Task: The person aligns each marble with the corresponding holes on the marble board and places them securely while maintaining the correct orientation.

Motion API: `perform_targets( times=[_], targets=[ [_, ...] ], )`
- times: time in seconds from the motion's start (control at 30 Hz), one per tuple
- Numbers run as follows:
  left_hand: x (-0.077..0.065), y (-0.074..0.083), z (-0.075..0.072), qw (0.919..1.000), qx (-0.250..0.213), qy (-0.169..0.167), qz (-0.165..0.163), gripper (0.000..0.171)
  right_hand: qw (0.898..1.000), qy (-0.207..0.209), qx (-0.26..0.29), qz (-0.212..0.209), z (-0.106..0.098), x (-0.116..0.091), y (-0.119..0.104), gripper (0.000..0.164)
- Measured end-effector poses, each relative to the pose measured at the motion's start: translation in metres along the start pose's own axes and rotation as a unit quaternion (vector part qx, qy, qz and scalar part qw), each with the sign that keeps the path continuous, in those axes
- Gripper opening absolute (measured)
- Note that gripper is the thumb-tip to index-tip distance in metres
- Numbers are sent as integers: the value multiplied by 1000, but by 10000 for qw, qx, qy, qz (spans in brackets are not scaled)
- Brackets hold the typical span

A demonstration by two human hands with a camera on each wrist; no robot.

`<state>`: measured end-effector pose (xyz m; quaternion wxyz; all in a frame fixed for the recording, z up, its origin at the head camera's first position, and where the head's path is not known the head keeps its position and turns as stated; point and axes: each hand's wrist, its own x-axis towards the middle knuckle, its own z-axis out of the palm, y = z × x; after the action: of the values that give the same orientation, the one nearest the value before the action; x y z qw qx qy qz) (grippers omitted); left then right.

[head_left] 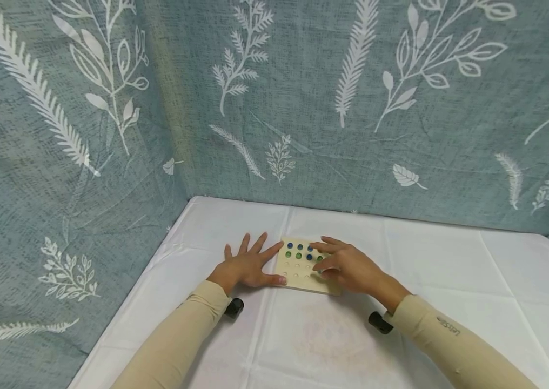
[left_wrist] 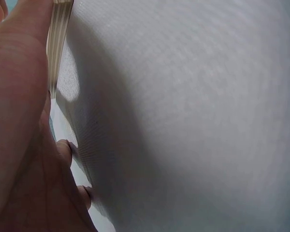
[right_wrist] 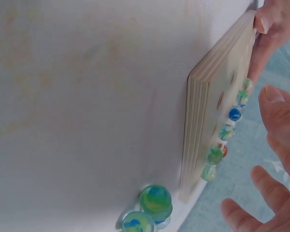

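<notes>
A pale wooden board (head_left: pixel 296 282) with rows of round hollows lies flat on the table, its far rows holding blue marbles (head_left: pixel 300 247) and green marbles (head_left: pixel 288 254). My left hand (head_left: pixel 247 269) is spread at the board's left side, thumb on the near corner and index finger at the far one. Over the right part of the board is my right hand (head_left: pixel 352 267), fingers loosely bent and apart. The right wrist view shows nothing between its thumb (right_wrist: pixel 279 113) and fingers. Part of the board is hidden beneath this hand.
Loose glass marbles (right_wrist: pixel 155 200) lie on the white tablecloth (head_left: pixel 449 281) beside the board in the right wrist view. A blue-grey curtain (head_left: pixel 303 146) with white leaf prints hangs behind the table and along its left side.
</notes>
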<state>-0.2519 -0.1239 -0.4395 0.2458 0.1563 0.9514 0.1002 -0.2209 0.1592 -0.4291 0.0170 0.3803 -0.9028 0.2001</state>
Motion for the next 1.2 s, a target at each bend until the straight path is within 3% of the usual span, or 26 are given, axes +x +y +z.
perform_targets(
  times=[0.53,0.9,1.2],
  targets=[
    [0,-3,2,9999,-99,-2,15,100,9998,-25,53,-164,6,12,-3,21],
    [-4,1,0,10000,16,73,-2,94,9999,-92,95,-104,9,19,-5,19],
    [-5,1,-1,10000,27,67,-3,94,9995,-91,5,-296,10,24,-6,21]
  ],
)
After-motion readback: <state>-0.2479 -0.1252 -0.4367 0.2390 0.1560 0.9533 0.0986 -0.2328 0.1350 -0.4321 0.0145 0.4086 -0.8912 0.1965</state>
